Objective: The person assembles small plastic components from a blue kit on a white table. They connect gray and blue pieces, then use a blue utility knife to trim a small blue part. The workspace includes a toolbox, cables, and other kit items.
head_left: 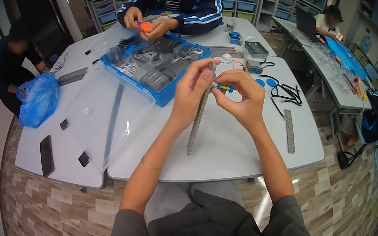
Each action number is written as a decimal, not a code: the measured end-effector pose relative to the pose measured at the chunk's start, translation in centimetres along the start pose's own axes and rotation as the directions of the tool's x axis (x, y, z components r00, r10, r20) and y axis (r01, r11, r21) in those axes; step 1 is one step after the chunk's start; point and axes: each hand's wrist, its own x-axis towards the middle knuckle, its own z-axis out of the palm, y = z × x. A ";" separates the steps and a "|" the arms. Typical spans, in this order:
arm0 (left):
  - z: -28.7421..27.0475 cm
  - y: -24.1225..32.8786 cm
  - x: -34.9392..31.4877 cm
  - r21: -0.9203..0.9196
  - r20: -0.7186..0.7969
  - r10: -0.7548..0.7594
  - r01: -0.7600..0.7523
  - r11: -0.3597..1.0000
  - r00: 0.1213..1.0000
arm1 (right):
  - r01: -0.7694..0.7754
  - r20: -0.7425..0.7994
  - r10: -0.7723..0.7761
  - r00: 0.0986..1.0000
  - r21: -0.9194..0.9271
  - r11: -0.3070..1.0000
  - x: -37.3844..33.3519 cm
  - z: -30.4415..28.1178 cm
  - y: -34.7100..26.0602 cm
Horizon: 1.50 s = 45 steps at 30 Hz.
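My left hand (190,91) is closed around the upper end of a long grey plastic beam (195,129), which hangs on edge above the table. On the beam's right side, a small axle piece (224,88) in yellow-green and blue sticks out, with a grey part at its base. The fingers of my right hand (248,101) pinch around this axle piece, close against the beam. How the axle sits in the beam is partly hidden by my fingertips. A similar grey perforated beam (289,131) lies on the table to the right.
Ahead stands a blue parts bin (165,96) of grey pieces, with a clear lid (101,117) left of it. Black cables (286,94) and a grey block (254,66) lie at right. A phone (47,155) rests at left. Across the table, a person's hands (156,29) hold an orange part.
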 end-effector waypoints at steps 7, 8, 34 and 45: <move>-0.4 0.7 0.4 -0.155 0.067 -0.123 0.132 0.979 0.990 | -0.088 -0.030 0.097 0.995 0.225 0.970 0.0 0.2 -0.7; -0.8 1.0 0.4 -0.166 0.174 -0.143 0.172 0.971 0.974 | -0.074 -0.043 0.087 0.995 0.249 0.966 0.0 0.1 -0.9; 1.4 2.7 -0.4 -0.133 0.232 -0.377 0.413 0.901 0.897 | 0.021 -0.082 -0.013 0.997 0.104 0.994 0.3 -0.1 -1.0; 0.9 2.9 -0.2 -0.144 0.282 -0.441 0.492 0.859 0.852 | 0.012 -0.073 -0.002 0.997 0.132 0.991 -0.4 -0.1 -0.5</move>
